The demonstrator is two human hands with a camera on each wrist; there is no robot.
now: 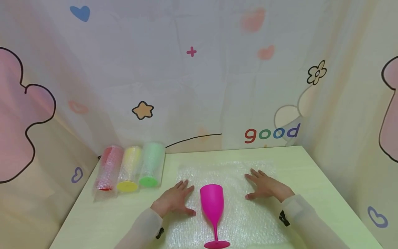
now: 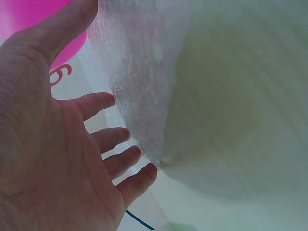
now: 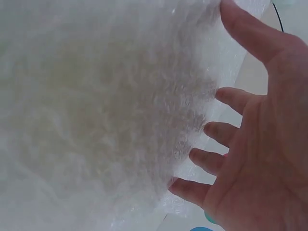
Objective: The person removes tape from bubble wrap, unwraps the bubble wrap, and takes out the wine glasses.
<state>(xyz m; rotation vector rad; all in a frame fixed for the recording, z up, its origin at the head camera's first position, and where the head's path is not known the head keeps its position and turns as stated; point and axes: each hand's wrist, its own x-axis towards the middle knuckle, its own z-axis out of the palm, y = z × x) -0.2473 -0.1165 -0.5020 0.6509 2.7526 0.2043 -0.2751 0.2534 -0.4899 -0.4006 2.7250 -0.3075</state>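
Observation:
A bright pink plastic goblet (image 1: pixel 212 202) lies on a clear bubble wrap sheet (image 1: pixel 236 221), its bowl toward the back and its foot toward the front edge. To the goblet's left, my left hand (image 1: pixel 174 200) has its fingers spread, the fingertips at the left side of the sheet. In the left wrist view the goblet (image 2: pixel 67 50) shows behind the thumb. Over on the right, my right hand (image 1: pixel 264 185) spreads its fingers on the bubble wrap, apart from the goblet. The right wrist view shows those fingertips touching the bubble wrap (image 3: pixel 120 110). Neither hand holds anything.
At the back left lie several bubble-wrapped goblets side by side: a red one (image 1: pixel 109 167), a yellow one (image 1: pixel 129 169) and a green one (image 1: pixel 152 164). A printed curtain (image 1: pixel 199 86) hangs behind and beside the pale table (image 1: pixel 311 180).

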